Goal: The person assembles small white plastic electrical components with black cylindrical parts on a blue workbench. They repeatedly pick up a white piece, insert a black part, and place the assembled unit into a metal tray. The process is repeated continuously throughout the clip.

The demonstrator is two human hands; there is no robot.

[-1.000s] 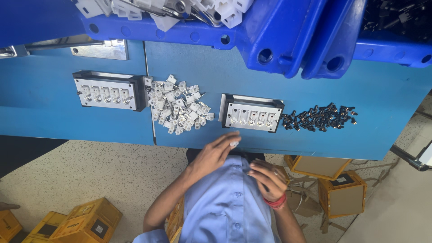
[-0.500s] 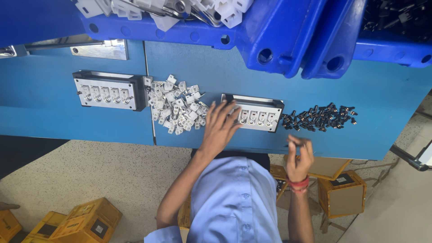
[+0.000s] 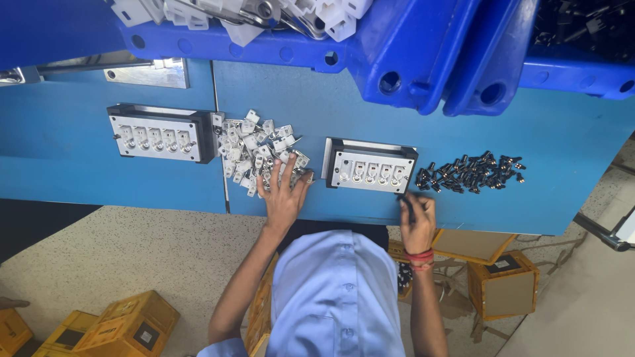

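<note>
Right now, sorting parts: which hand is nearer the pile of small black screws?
Right. The right hand sits just below-left of the black screws; the left hand rests on the white metal clips.

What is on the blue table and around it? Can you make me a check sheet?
Surface: blue table, worn at the near edge.
Job's things: pile of small white parts; pile of small dark screws; two white fixture blocks.
Clutter: blue bins holding parts.
Grippers: left hand spread on the white parts; right hand pinching a dark piece.
Cables: nothing seen.
Surroundings: yellow boxes and a brown box on the floor.
</note>
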